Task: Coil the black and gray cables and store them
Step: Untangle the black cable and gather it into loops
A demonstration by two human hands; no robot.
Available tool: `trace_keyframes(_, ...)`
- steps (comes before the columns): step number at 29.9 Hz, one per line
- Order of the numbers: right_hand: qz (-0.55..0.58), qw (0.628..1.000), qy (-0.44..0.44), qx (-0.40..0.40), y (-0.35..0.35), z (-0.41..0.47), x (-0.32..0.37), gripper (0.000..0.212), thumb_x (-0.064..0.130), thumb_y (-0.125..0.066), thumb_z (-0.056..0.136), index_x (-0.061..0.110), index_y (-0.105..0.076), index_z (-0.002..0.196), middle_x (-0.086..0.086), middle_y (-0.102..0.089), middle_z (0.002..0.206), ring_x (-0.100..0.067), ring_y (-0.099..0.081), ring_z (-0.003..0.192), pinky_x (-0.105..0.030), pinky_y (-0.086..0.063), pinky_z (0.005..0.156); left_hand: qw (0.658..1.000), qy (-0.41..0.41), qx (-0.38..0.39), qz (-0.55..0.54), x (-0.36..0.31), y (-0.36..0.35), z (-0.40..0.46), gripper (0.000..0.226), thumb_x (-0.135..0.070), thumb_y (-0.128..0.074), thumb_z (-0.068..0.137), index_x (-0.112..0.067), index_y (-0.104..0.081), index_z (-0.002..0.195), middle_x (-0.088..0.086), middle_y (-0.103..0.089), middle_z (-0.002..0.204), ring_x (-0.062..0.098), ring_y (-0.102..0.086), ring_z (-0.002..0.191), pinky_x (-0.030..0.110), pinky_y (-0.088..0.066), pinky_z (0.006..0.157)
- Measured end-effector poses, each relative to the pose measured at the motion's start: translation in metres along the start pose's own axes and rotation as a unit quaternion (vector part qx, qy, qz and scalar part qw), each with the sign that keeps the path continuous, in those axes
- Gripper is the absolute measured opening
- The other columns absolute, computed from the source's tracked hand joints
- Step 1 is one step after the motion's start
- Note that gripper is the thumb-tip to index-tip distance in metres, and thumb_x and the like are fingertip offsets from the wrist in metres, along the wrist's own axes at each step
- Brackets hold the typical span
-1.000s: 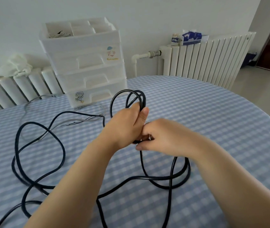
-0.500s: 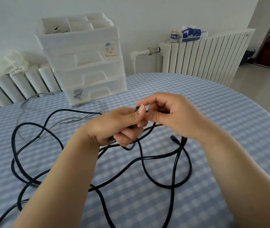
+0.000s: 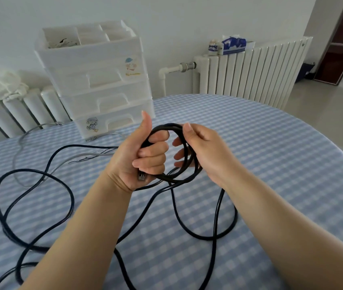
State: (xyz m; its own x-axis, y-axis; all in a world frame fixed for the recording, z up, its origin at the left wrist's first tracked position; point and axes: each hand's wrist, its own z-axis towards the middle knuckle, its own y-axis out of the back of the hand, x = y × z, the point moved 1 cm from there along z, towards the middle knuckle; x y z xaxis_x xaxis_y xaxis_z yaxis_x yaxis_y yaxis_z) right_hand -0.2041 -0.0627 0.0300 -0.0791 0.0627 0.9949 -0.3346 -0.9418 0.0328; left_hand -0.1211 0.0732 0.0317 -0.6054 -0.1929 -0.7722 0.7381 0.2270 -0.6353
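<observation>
Now your left hand [image 3: 140, 158] grips a small coil of the black cable [image 3: 171, 152] in a closed fist, thumb raised, with the cable's clear plug end [image 3: 142, 176] poking out below the fingers. Your right hand [image 3: 200, 150] closes loosely on the coil's right side, fingers curled through the loop. Half a second ago both hands pinched a single strand together lower down; since then a round loop has formed between them and the hands have lifted and parted.

From the coil the rest of the black cable falls to the table [image 3: 271, 164] and trails in slack loops toward the near edge and out to the near left corner. The right half of the table lies open up to its curved right edge.

Beyond your hands the gray cable [image 3: 87, 156] lies uncoiled on the left of the table, curving back toward the far edge. A white drawer unit [image 3: 99, 80] stands at that far edge, drawers shut, top tray open.

The tabletop wears a blue-and-white checked cloth. Behind it run white radiators [image 3: 250, 72] along a pale wall, a tissue pack [image 3: 234, 45] on the right one and white cloth [image 3: 5, 85] bundled on the left one. A dark doorway [image 3: 342, 49] stands at the far right.
</observation>
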Motion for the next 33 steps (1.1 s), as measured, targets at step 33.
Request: trace_keyframes(33,-0.342,0.921,0.115,-0.148,0.030,0.011,-0.007,0.024,0.037,-0.044,0.100,0.028,-0.065,0.092,0.011,-0.069,0.077,0.001,-0.048,0.048,-0.020,-0.032,0.049,0.991,-0.001,-0.099,0.090,0.000,-0.016,0.003,0.049,-0.041,-0.030,0.101,-0.018,-0.042,0.059,-0.009,-0.030,0.034,0.005,-0.029,0.025,0.016,-0.028,0.029)
